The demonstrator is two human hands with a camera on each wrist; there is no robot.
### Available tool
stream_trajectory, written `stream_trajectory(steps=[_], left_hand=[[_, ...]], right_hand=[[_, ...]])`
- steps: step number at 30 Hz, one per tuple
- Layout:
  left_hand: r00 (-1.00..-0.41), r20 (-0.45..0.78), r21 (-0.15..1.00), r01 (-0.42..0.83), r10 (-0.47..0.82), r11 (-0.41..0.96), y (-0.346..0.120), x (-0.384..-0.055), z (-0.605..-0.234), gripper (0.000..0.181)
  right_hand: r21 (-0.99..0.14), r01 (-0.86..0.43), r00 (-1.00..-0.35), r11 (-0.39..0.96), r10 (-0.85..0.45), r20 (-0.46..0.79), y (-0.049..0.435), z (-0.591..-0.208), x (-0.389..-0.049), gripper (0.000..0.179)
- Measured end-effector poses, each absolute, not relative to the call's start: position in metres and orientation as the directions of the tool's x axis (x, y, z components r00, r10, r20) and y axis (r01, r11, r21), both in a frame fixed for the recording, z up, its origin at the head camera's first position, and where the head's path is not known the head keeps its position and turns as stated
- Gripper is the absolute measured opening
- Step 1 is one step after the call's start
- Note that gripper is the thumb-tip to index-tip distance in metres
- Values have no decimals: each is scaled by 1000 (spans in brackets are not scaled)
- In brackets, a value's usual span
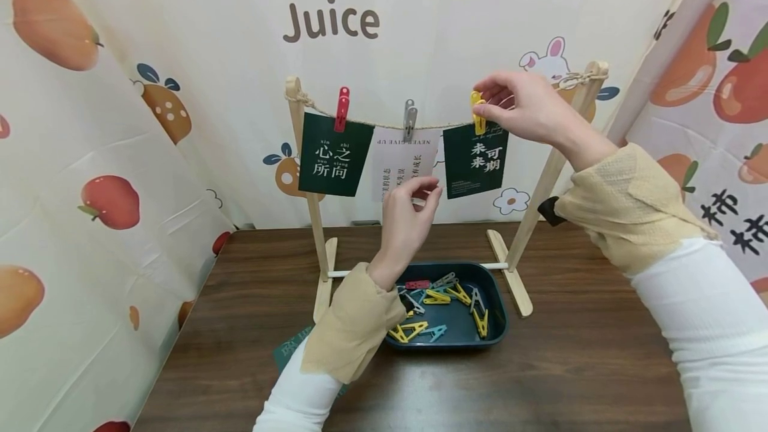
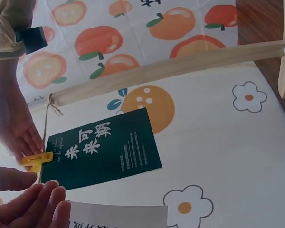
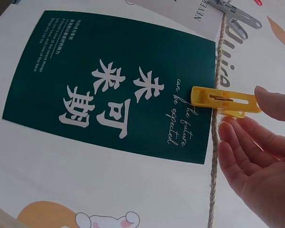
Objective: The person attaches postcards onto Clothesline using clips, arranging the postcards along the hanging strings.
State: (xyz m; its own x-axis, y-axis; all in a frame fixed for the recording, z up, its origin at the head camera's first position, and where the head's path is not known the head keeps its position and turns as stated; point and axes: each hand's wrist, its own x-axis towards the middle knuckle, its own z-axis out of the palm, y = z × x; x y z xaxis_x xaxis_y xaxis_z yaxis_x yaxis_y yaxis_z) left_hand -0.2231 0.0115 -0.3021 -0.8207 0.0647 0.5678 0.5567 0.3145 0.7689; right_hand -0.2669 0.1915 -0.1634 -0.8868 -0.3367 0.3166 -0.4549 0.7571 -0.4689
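Note:
My right hand [image 1: 528, 107] holds a yellow clothespin [image 3: 225, 99] between thumb and fingertips at its handle end. The clothespin's jaws sit over the twine [image 3: 214, 156] and the top edge of a dark green card [image 3: 109, 85] with white lettering. My left hand [image 1: 411, 219] is raised in front of the white card [image 1: 384, 159], its fingers loosely bent and nothing between them. A grey clothespin [image 1: 410, 120] clips that white card to the twine. Further left, a red clothespin [image 1: 342, 109] holds another green card [image 1: 335, 175].
A wooden stand [image 1: 543, 199] carries the twine between two posts. Below it, a dark blue tray [image 1: 501, 325] contains several coloured clothespins, partly covered by my left arm. Another green card [image 1: 288, 352] lies on the brown table [image 1: 240, 325] under my left forearm. Fruit-printed curtains [image 1: 198, 5] hang behind.

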Motion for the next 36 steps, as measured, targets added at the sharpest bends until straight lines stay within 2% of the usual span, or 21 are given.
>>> stream_trajectory(steps=[8,15,21,27,36], left_hand=[[-839,533,767,534,109,355,0,-209,-307,19],[-832,544,728,533,111,431,-10,-197,-307,19],[-830,548,690,516,100,507,-18,-191,-309,19],[-826,556,682,516,91,519,-26,-183,-314,18],[-845,531,683,471,64,559,-34,-177,-328,17]], right_hand=[[-452,-445,-878,773,-278,390,194,-168,-259,36],[-461,-464,-810,756,-151,567,196,-178,-243,27],[-481,-470,-767,740,-74,637,200,-195,-230,24],[-481,-481,-749,733,-58,660,205,-216,-220,23],[-460,-537,-720,708,-101,686,211,-253,-209,17]])
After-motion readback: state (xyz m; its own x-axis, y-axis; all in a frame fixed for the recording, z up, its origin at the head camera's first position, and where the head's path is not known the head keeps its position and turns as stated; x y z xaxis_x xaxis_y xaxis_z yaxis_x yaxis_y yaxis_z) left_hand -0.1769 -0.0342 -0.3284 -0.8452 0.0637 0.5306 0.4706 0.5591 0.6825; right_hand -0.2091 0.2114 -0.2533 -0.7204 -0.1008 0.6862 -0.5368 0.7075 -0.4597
